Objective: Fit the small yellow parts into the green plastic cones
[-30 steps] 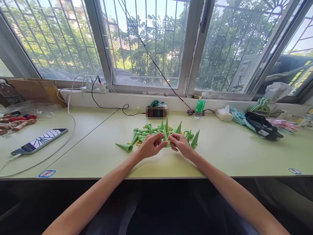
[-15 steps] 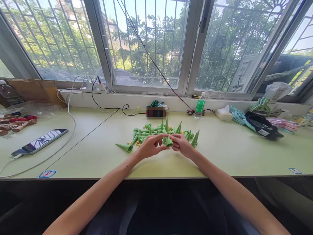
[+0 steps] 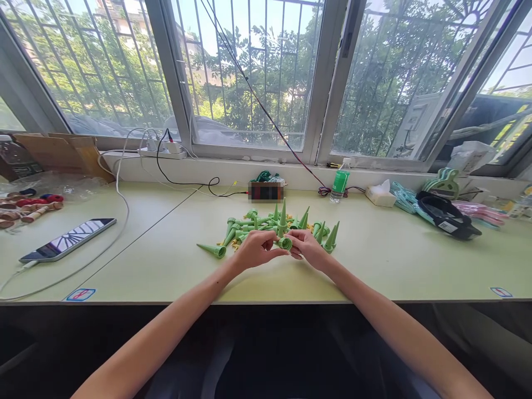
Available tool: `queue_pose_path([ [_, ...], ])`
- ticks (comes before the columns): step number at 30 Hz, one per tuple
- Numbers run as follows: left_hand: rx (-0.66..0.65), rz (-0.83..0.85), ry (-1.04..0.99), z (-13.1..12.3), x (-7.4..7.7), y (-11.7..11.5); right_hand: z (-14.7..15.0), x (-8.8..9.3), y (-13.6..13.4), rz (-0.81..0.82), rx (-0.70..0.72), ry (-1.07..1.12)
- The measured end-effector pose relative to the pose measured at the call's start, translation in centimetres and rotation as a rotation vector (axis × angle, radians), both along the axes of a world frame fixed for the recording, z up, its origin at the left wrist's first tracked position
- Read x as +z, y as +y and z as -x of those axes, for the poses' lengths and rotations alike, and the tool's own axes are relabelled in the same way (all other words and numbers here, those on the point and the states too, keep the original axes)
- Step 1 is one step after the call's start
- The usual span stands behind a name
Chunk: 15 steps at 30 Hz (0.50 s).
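A green plastic cone spike point(image 3: 284, 242) is held between both my hands, its round open end turned toward me. My left hand point(image 3: 254, 249) pinches it from the left with thumb and fingers closed. From the right, my right hand point(image 3: 306, 247) grips the same piece with curled fingers. Just behind my hands lies a pile of green cone spikes point(image 3: 266, 224) with small yellow parts point(image 3: 235, 242) among them; some spikes stand upright, others lie flat. One spike point(image 3: 211, 250) lies apart at the pile's left.
A phone point(image 3: 68, 239) on a white cable lies at the left, near wooden toys point(image 3: 29, 208). A green bottle point(image 3: 340, 181), tissue pack point(image 3: 379, 194), black strap item point(image 3: 446, 215) and teal parts point(image 3: 405, 197) sit along the back right. Power strip point(image 3: 166, 148) and cables rest on the sill.
The held spike has tipped from pointing upward to having its open end face me, as both hands turned it. The hands stayed in place.
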<state>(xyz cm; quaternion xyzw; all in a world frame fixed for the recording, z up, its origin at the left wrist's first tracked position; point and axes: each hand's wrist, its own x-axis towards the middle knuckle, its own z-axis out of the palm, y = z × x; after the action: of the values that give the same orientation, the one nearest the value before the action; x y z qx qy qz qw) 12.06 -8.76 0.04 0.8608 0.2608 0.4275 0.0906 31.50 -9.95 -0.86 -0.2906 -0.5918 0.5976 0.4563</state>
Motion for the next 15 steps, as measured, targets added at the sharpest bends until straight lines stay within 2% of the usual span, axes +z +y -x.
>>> queue_pose_path([
  [15, 0.044, 0.159, -0.028, -0.43, 0.96, -0.52, 0.12, 0.29, -0.37, -0.095, 0.001, -0.046],
])
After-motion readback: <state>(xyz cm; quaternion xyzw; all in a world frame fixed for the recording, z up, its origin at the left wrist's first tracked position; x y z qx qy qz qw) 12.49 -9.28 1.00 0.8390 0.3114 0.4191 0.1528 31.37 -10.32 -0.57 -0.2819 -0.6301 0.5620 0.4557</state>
